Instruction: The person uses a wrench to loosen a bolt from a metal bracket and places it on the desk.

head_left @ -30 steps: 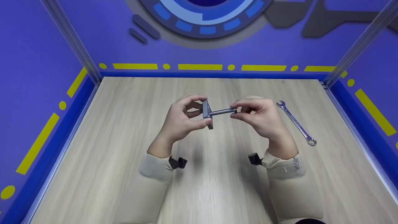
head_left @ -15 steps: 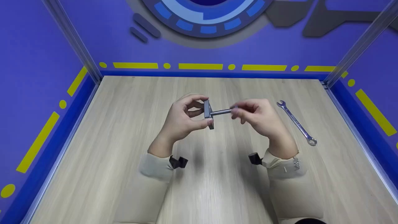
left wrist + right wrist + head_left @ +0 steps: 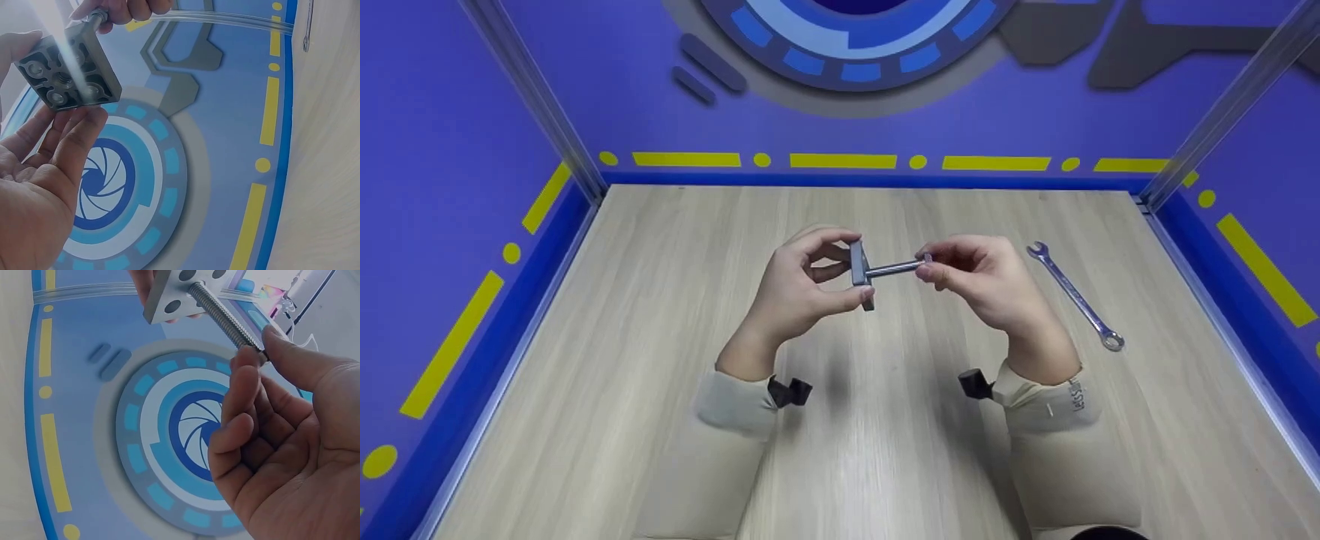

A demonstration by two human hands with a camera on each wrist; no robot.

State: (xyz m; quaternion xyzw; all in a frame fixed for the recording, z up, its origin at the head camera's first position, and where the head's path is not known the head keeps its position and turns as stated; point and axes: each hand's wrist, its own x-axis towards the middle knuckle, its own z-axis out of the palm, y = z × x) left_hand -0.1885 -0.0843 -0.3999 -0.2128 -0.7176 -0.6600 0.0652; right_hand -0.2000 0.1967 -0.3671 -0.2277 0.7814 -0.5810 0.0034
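Observation:
My left hand grips a square grey metal plate by its edges, thumb below and fingertips above. The left wrist view shows the ribbed, hollowed back of this plate; its flat face with round holes faces the right wrist camera. From the middle of that face sticks out a long threaded bolt. Thumb and forefinger of my right hand pinch the bolt's far end, partly covering it. Both parts are held up above the table. How deep the thread sits in the plate cannot be seen.
A combination wrench lies on the wooden table to the right of my right hand. Blue panels with yellow marks wall in the table at the back and both sides. A small black camera mount sits on each wrist.
My right thumb has rolled upward across the bolt's end, blurred half a second ago, now pinching it again. The left hand and plate stay nearly still; the wrench has not moved.

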